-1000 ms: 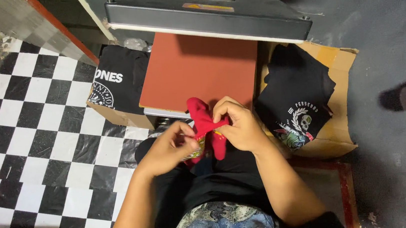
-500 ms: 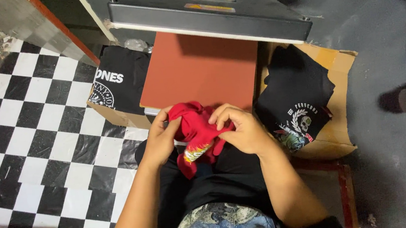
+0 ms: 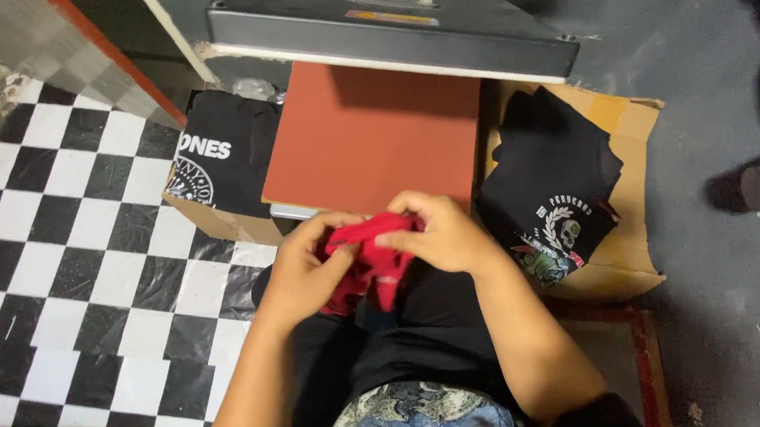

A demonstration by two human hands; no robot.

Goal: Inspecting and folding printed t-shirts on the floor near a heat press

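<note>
While the checkered floor (image 3: 56,266) fills the scene from nine to seven o'clock, a heat press sits at twelve, its grey upper plate (image 3: 389,29) raised over the bare rust-red lower pad (image 3: 367,135). Black printed shirts lie on cardboard either side: one stack (image 3: 223,155) at ten o'clock, another (image 3: 551,186) at three. Just below the pad's near edge, at the centre, a small red cloth (image 3: 375,256) is bunched between both hands over the lap. The left hand (image 3: 302,273) is closed on its left part, fingers pinching the fabric; the right hand (image 3: 439,235) grips its top edge from the right. My judgement: the cloth is crumpled, so a fold could stay in it if laid on the pad so, and fingers near the pad's edge could be burned if it is hot
</note>
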